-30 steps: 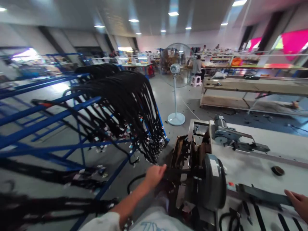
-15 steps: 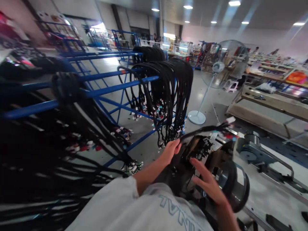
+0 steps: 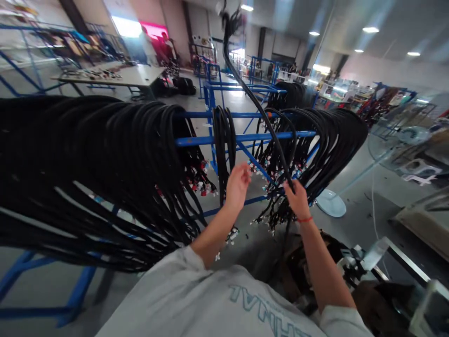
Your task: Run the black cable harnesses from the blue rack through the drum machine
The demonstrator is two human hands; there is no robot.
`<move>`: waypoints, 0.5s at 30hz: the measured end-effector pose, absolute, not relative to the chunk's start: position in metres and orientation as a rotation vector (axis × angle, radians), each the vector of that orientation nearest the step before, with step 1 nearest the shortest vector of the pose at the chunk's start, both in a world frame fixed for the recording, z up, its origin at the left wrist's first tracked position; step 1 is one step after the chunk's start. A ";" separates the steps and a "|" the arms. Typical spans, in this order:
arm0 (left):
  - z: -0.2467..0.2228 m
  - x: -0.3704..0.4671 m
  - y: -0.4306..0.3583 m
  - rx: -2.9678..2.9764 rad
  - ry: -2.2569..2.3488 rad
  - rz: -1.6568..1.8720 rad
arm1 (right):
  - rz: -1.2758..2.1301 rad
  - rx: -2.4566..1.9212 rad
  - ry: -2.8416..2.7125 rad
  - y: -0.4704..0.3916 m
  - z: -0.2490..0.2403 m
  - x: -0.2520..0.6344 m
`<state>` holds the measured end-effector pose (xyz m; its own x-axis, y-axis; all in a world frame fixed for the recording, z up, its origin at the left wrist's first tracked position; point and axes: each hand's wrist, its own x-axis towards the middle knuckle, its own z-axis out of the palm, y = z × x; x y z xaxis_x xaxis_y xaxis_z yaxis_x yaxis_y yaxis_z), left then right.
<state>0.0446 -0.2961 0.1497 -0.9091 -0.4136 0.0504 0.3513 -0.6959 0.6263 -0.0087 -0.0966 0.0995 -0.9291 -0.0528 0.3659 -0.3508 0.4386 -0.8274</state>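
Note:
My right hand (image 3: 297, 199), with a red string round its wrist, is closed around a long black wire harness (image 3: 257, 105). The harness rises from the grip up and to the left, its blurred far end swinging high in the air. My left hand (image 3: 238, 185) is raised to the left of it, fingers loosely bent and apart, with nothing visible in them. Just behind that hand, a small bunch of black harnesses (image 3: 224, 135) hangs over the blue rack (image 3: 196, 141). White and red connectors dangle at the lower ends of the hanging harnesses.
A dense row of harnesses (image 3: 105, 154) covers the rack's left part; another bundle (image 3: 329, 135) hangs at its right end. A standing fan (image 3: 331, 202) is to the right. Machine parts (image 3: 354, 262) are at lower right. People (image 3: 168, 47) stand beyond a white table (image 3: 140, 75).
My view has turned left toward the rack. The harness has gone from my left hand to my right and now swings upward. My right hand has left the machine.

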 end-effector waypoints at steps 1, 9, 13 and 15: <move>0.131 0.058 -0.295 0.172 -1.017 -2.594 | 1.346 0.318 -2.387 -0.116 0.115 -0.020; 0.078 0.111 -0.315 0.109 -1.300 -2.570 | 1.032 1.148 -2.356 -0.237 0.127 -0.010; 0.075 0.116 -0.341 0.147 -1.447 -2.492 | 0.940 0.375 -2.066 -0.158 0.148 -0.095; 0.069 0.116 -0.342 0.203 -1.463 -2.520 | 0.991 0.105 -2.103 -0.130 0.151 -0.135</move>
<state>0.1163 -0.3416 0.0687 -0.9662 -0.2575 -0.0092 0.1197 -0.4805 0.8688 -0.1348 -0.1301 0.1515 -0.6828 0.2414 0.6896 -0.3783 0.6907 -0.6163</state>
